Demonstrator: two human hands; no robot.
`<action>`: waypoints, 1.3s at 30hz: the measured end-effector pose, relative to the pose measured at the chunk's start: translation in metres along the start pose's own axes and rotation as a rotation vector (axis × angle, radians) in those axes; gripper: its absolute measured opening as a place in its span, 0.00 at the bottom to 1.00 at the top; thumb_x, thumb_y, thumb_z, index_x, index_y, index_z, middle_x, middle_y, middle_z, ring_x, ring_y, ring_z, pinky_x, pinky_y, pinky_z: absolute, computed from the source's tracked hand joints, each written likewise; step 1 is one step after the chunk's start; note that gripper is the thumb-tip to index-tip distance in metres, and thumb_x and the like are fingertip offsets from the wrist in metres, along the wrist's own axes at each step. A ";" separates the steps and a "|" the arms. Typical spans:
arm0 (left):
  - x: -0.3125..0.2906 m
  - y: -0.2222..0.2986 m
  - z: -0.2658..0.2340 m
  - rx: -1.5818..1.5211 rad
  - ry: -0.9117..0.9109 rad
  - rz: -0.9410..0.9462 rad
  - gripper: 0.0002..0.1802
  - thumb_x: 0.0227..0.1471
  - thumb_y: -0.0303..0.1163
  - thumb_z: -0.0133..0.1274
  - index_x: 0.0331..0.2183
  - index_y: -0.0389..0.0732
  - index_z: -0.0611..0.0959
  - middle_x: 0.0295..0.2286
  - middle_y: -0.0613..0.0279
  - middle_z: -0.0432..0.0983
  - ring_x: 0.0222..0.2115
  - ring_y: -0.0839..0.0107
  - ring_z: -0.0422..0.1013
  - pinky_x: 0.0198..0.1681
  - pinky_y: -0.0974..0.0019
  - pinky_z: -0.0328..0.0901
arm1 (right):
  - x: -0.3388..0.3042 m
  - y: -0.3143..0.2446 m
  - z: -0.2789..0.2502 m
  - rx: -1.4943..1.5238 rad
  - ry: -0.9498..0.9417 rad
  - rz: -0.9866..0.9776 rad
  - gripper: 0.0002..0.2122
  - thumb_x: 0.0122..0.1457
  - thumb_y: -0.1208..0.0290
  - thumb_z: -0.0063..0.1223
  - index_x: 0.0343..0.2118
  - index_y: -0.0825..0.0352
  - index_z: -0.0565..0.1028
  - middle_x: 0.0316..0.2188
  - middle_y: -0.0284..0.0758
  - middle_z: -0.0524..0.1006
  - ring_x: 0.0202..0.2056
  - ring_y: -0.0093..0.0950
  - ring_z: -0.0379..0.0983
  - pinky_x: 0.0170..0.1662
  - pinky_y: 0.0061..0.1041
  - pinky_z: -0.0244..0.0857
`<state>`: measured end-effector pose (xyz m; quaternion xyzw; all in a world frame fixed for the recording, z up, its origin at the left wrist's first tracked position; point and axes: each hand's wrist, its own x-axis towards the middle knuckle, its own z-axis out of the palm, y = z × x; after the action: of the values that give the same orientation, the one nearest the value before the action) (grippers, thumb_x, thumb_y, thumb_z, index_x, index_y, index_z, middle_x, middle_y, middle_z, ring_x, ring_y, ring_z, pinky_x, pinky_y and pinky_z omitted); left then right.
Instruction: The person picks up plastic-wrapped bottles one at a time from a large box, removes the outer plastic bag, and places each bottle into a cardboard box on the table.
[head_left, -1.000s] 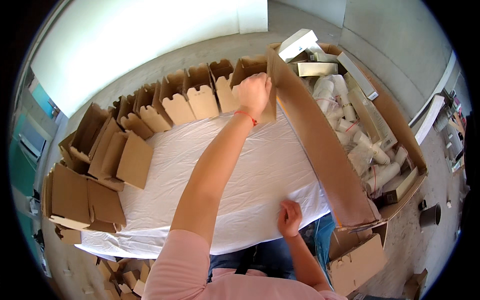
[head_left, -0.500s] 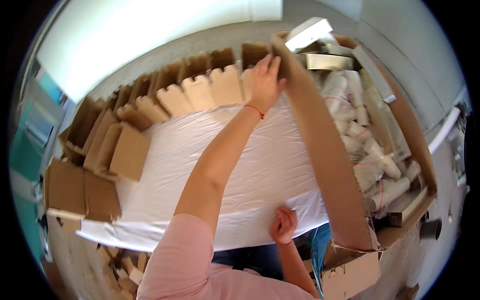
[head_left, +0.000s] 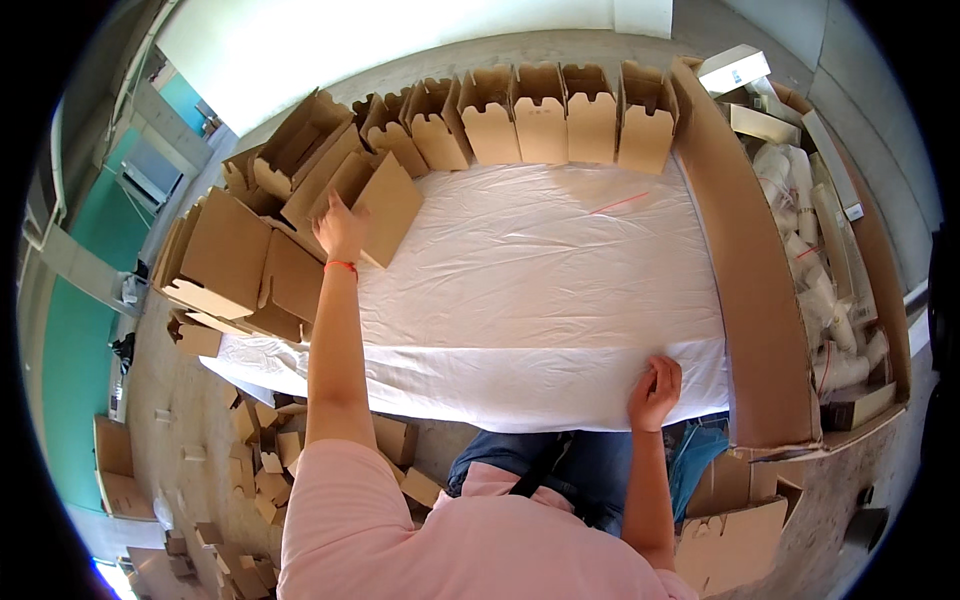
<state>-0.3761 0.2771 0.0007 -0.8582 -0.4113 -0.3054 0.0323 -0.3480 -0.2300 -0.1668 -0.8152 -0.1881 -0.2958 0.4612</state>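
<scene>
1 open carton point(head_left: 395, 208) by left hand point(head_left: 341, 230) slants lengthwise away rightward.

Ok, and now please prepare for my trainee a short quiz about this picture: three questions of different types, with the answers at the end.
1. True or false: a red band is worn next to the left hand.
2. Which of these is the left hand nearest to? A) the large carton at the right; B) an open brown box at the left; C) the dark bin on the floor.
3. Fill the gap: in the picture, the right hand shows against the front part of a ____ cloth.

Key: 1. True. 2. B. 3. White.
</scene>
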 end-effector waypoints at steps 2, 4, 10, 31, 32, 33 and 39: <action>-0.004 -0.018 -0.001 0.035 -0.175 0.006 0.19 0.45 0.32 0.55 0.42 0.42 0.78 0.32 0.55 0.78 0.37 0.60 0.73 0.58 0.54 0.52 | 0.000 -0.002 -0.001 0.021 -0.007 0.018 0.09 0.48 0.85 0.43 0.32 0.72 0.74 0.32 0.46 0.73 0.34 0.44 0.70 0.38 0.36 0.66; -0.017 -0.016 -0.001 0.107 -0.224 0.176 0.11 0.46 0.30 0.52 0.36 0.43 0.81 0.27 0.59 0.79 0.35 0.63 0.75 0.59 0.53 0.51 | 0.001 -0.004 -0.002 0.028 -0.016 0.043 0.09 0.48 0.85 0.43 0.32 0.73 0.73 0.32 0.46 0.73 0.34 0.44 0.70 0.38 0.36 0.66; -0.106 0.039 -0.040 -0.258 0.154 0.684 0.07 0.48 0.25 0.50 0.30 0.44 0.82 0.30 0.64 0.80 0.39 0.70 0.75 0.60 0.52 0.49 | 0.006 -0.012 -0.003 -0.012 0.012 0.037 0.08 0.48 0.85 0.44 0.30 0.72 0.73 0.30 0.44 0.73 0.33 0.43 0.70 0.37 0.35 0.65; -0.205 0.076 -0.099 -0.524 -0.148 0.892 0.17 0.48 0.38 0.57 0.40 0.43 0.80 0.35 0.65 0.78 0.43 0.67 0.70 0.59 0.53 0.47 | 0.093 -0.110 0.029 0.590 -0.281 0.332 0.20 0.56 0.68 0.56 0.50 0.67 0.69 0.46 0.36 0.72 0.43 0.27 0.69 0.43 0.25 0.66; -0.205 0.075 -0.095 -0.534 -0.160 0.881 0.18 0.47 0.38 0.58 0.42 0.44 0.79 0.34 0.64 0.78 0.43 0.67 0.70 0.59 0.52 0.48 | 0.095 -0.107 0.038 0.627 -0.330 0.339 0.22 0.54 0.67 0.58 0.51 0.69 0.68 0.45 0.38 0.72 0.44 0.28 0.69 0.44 0.26 0.66; -0.206 0.071 -0.088 -0.540 -0.172 0.866 0.20 0.46 0.38 0.59 0.43 0.44 0.78 0.34 0.64 0.77 0.43 0.67 0.70 0.58 0.52 0.49 | 0.094 -0.103 0.046 0.584 -0.351 0.339 0.23 0.54 0.67 0.58 0.51 0.69 0.68 0.45 0.38 0.72 0.44 0.29 0.69 0.44 0.26 0.66; -0.193 0.075 -0.078 -0.582 -0.286 0.884 0.24 0.42 0.38 0.61 0.43 0.42 0.78 0.33 0.59 0.77 0.39 0.63 0.71 0.55 0.54 0.55 | 0.084 -0.088 0.064 0.501 -0.347 0.363 0.23 0.54 0.69 0.58 0.51 0.70 0.68 0.42 0.36 0.74 0.42 0.25 0.70 0.41 0.24 0.68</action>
<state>-0.4522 0.0714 -0.0274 -0.9558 0.0897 -0.2440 -0.1373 -0.3155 -0.1278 -0.0812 -0.7350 -0.1823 -0.0108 0.6531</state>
